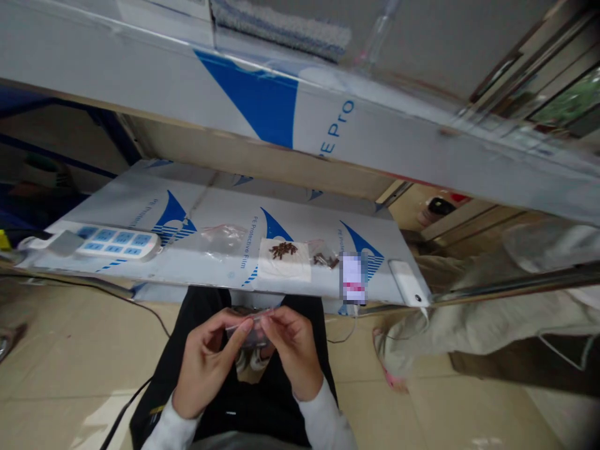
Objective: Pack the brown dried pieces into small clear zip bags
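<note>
Above my lap, a small clear zip bag is pinched at its top edge by both hands. My left hand grips its left side between thumb and fingers, and my right hand has the right side the same way. What the bag contains, if anything, I cannot make out. On the shelf just ahead, a pile of small brown pieces lies on a white paper square. Right of it rests another clear bag with similar brown pieces inside. To the left lies a flat clear plastic bag.
A white power strip lies on the left of the film-covered shelf. On the right are a phone with a cable and a white device. A higher ledge crosses in front. Another person's leg is at right.
</note>
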Motion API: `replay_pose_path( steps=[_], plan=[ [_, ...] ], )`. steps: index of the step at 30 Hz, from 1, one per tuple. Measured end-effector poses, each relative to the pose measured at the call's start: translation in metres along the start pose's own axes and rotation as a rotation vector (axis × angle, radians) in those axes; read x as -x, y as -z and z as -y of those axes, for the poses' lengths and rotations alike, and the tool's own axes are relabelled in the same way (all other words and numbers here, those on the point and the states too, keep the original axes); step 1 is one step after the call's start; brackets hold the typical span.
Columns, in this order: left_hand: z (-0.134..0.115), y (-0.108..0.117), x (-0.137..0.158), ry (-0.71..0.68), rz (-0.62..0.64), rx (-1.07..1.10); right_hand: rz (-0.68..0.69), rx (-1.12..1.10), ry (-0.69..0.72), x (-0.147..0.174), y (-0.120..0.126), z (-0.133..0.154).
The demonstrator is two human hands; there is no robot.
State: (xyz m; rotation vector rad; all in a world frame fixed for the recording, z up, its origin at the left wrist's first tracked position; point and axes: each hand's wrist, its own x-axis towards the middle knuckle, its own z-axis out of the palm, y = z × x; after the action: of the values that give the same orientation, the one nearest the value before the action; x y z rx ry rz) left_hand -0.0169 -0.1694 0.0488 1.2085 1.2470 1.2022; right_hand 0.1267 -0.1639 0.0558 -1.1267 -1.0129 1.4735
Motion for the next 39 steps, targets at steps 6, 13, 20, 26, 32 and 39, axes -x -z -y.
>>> replay_pose_path(
  steps=[6,13,20,26,32,39],
  plan=[
    [0.004,-0.003,-0.003,0.042,0.006,-0.015,-0.081,0.176,0.108,0.003,0.004,-0.005],
    [0.003,-0.001,-0.004,0.037,0.005,-0.053,-0.052,0.263,0.115,0.004,0.001,-0.006],
    [0.007,-0.003,-0.008,0.085,-0.010,-0.053,-0.161,0.275,0.113,0.001,0.006,-0.009],
    [0.008,0.001,-0.010,0.112,-0.032,-0.127,-0.145,0.213,0.130,-0.003,0.008,-0.014],
    [0.012,-0.003,-0.011,0.163,-0.070,-0.108,-0.153,0.238,0.106,-0.004,0.011,-0.008],
    [0.019,-0.003,-0.005,-0.004,-0.052,-0.140,-0.037,0.086,0.037,0.001,0.020,-0.011]
  ],
)
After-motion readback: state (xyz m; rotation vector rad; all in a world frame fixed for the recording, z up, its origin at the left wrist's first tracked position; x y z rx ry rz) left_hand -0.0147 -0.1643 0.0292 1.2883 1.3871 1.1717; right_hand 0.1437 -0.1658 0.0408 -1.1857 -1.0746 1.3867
